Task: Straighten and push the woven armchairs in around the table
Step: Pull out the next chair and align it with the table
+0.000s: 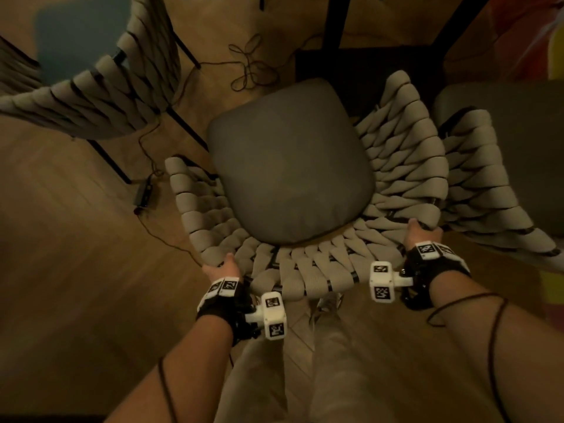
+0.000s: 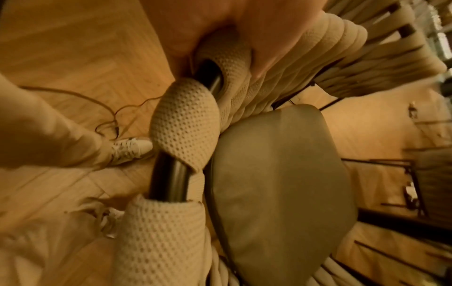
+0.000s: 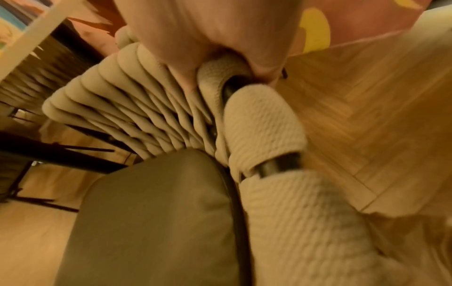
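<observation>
A beige woven armchair (image 1: 406, 166) with a grey seat cushion (image 1: 290, 160) stands right below me, its front toward the dark table (image 1: 345, 32) at the top. My left hand (image 1: 221, 267) grips the wrapped top rail at the back left corner. My right hand (image 1: 419, 232) grips the same rail at the back right. In the left wrist view, my left hand's fingers (image 2: 274, 32) curl over the woven rail (image 2: 186, 123) and its black tube. The right wrist view shows my right hand's fingers (image 3: 203, 38) wrapped round the rail (image 3: 264, 123) above the cushion (image 3: 156, 212).
A second woven armchair (image 1: 91, 90) stands at the upper left, a third (image 1: 488, 190) close on the right. Thin cables (image 1: 250, 62) and a small adapter (image 1: 143, 193) lie on the wooden floor (image 1: 76, 239). My legs and a white shoe (image 2: 132, 149) are behind the chair.
</observation>
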Tool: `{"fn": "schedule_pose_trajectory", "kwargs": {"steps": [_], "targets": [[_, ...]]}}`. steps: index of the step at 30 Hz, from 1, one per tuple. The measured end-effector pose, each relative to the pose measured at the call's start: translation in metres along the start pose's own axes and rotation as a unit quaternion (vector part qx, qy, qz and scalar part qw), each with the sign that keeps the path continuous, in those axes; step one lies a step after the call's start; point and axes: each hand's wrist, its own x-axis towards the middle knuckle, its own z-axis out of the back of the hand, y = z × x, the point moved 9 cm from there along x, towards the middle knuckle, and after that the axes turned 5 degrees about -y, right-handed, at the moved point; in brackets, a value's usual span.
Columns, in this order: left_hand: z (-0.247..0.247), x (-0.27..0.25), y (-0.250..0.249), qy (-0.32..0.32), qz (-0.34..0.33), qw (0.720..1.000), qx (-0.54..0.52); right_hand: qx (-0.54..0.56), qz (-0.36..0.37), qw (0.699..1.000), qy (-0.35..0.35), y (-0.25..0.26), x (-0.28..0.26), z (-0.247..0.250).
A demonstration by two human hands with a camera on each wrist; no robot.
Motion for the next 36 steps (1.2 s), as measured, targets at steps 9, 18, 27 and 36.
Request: {"fn": "schedule_pose_trajectory", "kwargs": {"steps": [9, 18, 27, 36], "targets": [[0.008, 0.021, -0.048, -0.012, -0.067, 0.996, 0.062, -0.005, 0.033, 0.999, -0.02, -0.026, -0.015, -0.003], [-0.012, 0.034, -0.111, 0.022, -0.121, 0.984, 0.127, 0.041, -0.012, 0.999, -0.03, -0.041, -0.021, -0.009], [-0.038, 0.044, -0.16, 0.048, -0.175, 0.966, 0.184, 0.044, -0.045, 0.997, -0.04, -0.036, -0.019, -0.015], [-0.029, 0.055, -0.159, 0.123, -0.143, 0.972, 0.139, -0.014, 0.127, 0.975, -0.185, 0.013, -0.067, 0.005]]}}
